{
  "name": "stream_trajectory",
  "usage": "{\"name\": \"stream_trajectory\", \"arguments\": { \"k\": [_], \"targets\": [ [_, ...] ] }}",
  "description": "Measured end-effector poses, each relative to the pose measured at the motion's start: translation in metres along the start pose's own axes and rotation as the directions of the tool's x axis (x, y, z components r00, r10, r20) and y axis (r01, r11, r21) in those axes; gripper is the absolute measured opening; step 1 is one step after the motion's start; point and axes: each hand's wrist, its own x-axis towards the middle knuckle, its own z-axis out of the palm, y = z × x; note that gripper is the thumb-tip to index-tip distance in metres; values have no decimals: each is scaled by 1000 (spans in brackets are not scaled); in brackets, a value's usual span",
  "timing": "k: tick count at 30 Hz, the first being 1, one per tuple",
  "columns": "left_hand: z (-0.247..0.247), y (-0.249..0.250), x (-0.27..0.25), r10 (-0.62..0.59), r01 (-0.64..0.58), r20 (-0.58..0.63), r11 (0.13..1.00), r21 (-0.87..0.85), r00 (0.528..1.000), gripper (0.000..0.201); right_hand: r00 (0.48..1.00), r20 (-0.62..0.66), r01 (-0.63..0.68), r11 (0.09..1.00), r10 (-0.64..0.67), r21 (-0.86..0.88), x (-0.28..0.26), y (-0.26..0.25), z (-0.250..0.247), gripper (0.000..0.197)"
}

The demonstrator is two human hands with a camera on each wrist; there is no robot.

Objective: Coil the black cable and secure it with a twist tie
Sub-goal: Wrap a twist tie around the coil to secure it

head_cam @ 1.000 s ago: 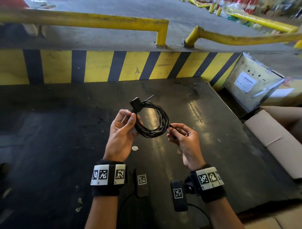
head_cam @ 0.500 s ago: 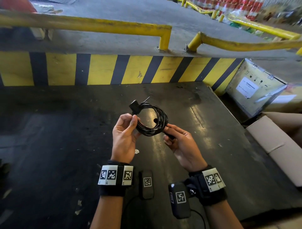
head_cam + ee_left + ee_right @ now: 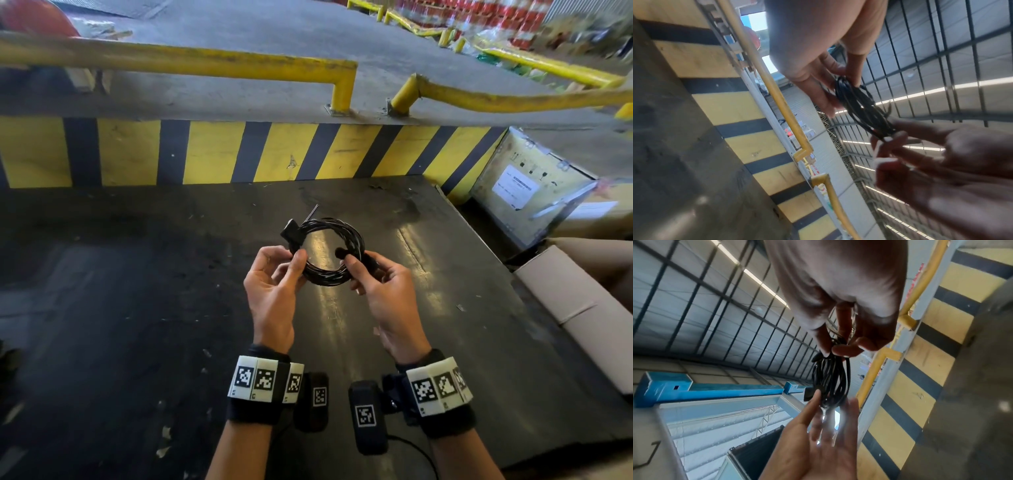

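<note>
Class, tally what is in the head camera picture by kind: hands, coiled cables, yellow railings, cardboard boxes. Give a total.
Hands: 2, left hand and right hand
Coiled cable: 1
Yellow railings: 2, railing and second railing
Cardboard boxes: 2, labelled box and plain box
Total: 7

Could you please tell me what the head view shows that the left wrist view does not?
Only the head view shows the dark glossy work surface, the grey labelled crate and the cable's black end plug. Only the left wrist view shows the grey ribbed metal roof overhead. Both show the coiled black cable held by the left hand and right hand.
</note>
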Motion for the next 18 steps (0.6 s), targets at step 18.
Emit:
{"name": "stream_trajectory", "arguments": {
  "k": [18],
  "targets": [
    [-21, 39, 6, -11, -424, 633, 734, 531, 774, 36, 791, 602, 290, 800, 108, -525, 9, -43, -42, 11]
  ]
}}
